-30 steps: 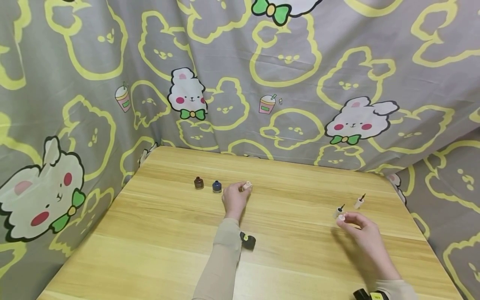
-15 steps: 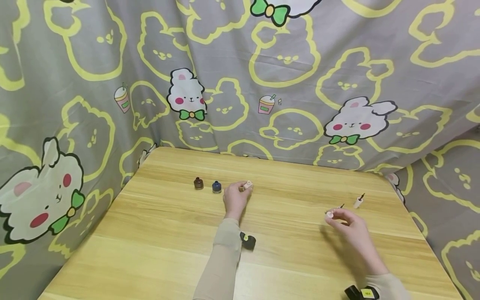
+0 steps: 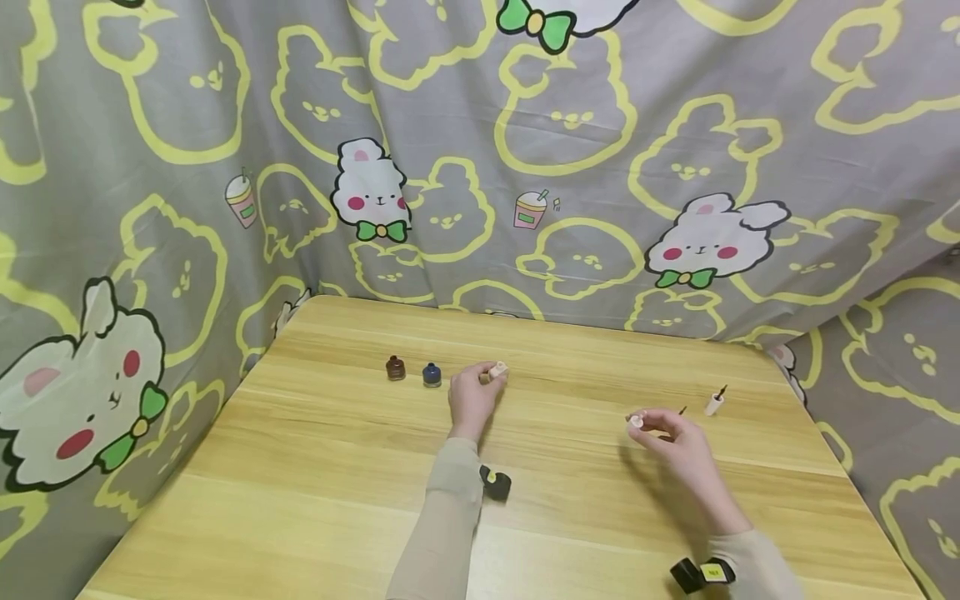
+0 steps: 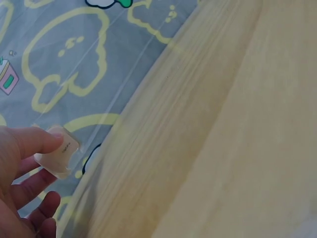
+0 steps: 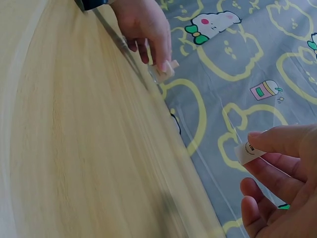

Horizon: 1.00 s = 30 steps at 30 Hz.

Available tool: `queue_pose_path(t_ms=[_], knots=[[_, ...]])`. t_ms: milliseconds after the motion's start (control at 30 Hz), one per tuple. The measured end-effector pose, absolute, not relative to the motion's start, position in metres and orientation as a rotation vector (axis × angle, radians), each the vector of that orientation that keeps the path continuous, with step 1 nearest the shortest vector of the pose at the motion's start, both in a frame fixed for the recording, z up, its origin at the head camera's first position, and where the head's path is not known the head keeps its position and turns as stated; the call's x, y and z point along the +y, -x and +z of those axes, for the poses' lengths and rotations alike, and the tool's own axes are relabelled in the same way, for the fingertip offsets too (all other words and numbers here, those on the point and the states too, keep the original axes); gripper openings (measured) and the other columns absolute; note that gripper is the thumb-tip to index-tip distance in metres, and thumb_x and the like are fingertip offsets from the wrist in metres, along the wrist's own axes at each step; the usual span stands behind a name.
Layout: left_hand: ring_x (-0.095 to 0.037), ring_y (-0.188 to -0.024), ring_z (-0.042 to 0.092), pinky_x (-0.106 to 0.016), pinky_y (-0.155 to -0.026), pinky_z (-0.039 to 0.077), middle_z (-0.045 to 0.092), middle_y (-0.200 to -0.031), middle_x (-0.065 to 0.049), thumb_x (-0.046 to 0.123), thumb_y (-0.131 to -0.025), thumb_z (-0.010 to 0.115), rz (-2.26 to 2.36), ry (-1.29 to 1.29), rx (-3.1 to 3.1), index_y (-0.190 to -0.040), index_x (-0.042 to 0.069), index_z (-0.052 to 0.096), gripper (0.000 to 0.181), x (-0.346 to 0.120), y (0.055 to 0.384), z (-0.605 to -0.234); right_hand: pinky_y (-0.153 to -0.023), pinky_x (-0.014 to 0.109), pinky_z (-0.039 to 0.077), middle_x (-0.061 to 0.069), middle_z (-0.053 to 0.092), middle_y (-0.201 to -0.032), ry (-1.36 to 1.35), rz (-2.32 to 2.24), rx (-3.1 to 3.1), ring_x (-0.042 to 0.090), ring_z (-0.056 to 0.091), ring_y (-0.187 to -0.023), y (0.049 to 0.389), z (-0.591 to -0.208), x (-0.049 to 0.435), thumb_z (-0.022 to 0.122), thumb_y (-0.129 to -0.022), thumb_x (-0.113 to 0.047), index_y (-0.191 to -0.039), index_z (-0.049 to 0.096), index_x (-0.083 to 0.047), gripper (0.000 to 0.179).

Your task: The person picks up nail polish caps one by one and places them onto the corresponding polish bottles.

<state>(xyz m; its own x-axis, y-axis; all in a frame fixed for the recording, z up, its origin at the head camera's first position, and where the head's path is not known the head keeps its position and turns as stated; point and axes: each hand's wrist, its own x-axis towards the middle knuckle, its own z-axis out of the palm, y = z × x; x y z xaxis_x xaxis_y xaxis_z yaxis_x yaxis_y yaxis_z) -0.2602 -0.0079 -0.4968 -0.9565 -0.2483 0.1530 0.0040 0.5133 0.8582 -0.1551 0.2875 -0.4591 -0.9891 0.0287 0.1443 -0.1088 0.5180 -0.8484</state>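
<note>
The small pale bottle [image 3: 498, 371] points neck upward, its long axis nearly upright; the white cap [image 3: 636, 422] tilts, blunt end toward the wearer. The left hand [image 3: 472, 400] pinches the bottle; well apart, the right hand [image 3: 675, 437] pinches the cap. Wood-grain desk [image 3: 300, 475], grey cartoon-print curtain [image 3: 450, 117] behind

Pale btl [image 3: 497, 372] held by L hand [image 3: 472, 402], white cap [image 3: 636, 422] by R hand [image 3: 682, 443]. Brown btl [image 3: 396, 370], blue btl [image 3: 432, 377] seen on bench [image 3: 315, 500].
</note>
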Motion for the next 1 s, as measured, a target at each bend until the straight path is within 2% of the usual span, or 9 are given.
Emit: queue_pose_path(t_ms=[233, 500, 800, 1000], knots=[[-0.027, -0.104, 0.059, -0.046, -0.093, 0.04, 0.073, -0.11, -0.002, 0.031, -0.082, 0.077, -1.392, -0.133, -2.516, -0.108, 0.019, 0.074, 0.029, -0.008, 0.26, -0.496, -0.078, 0.014, 0.048, -0.013, 0.07, -0.1, -0.067, 1.475, -2.642, -0.012, 0.056, -0.09, 0.165, -0.461, 0.278, 0.071, -0.089, -0.022, -0.113, 0.066, -0.002, 0.032], [-0.025, -0.102, 0.059, -0.046, -0.096, 0.039, 0.073, -0.111, -0.003, 0.025, -0.081, 0.078, -1.39, -0.031, -2.534, -0.108, 0.019, 0.074, 0.029, -0.007, 0.259, -0.497, -0.079, 0.015, 0.048, 0.014, 0.07, -0.112, -0.04, 1.484, -2.662, -0.009, 0.056, -0.091, 0.176, -0.457, 0.265, 0.072, -0.089, -0.021, -0.116, 0.065, -0.001, 0.035], [-0.024, -0.1, 0.059, -0.044, -0.096, 0.039, 0.074, -0.108, -0.003, 0.024, -0.081, 0.078, -1.385, 0.083, -2.539, -0.108, 0.018, 0.074, 0.028, -0.004, 0.258, -0.493, -0.082, 0.015, 0.048, 0.015, 0.07, -0.114, -0.05, 1.427, -2.676, -0.004, 0.058, -0.094, 0.188, -0.459, 0.254, 0.073, -0.088, -0.026, -0.115, 0.067, -0.004, 0.036], [-0.023, -0.1, 0.06, -0.044, -0.095, 0.04, 0.074, -0.108, -0.003, 0.026, -0.082, 0.078, -1.341, 0.132, -2.553, -0.109, 0.018, 0.074, 0.028, -0.003, 0.259, -0.493, -0.082, 0.015, 0.047, 0.015, 0.069, -0.117, -0.043, 1.429, -2.676, -0.006, 0.055, -0.093, 0.196, -0.461, 0.25, 0.072, -0.089, -0.027, -0.117, 0.066, -0.004, 0.036]])
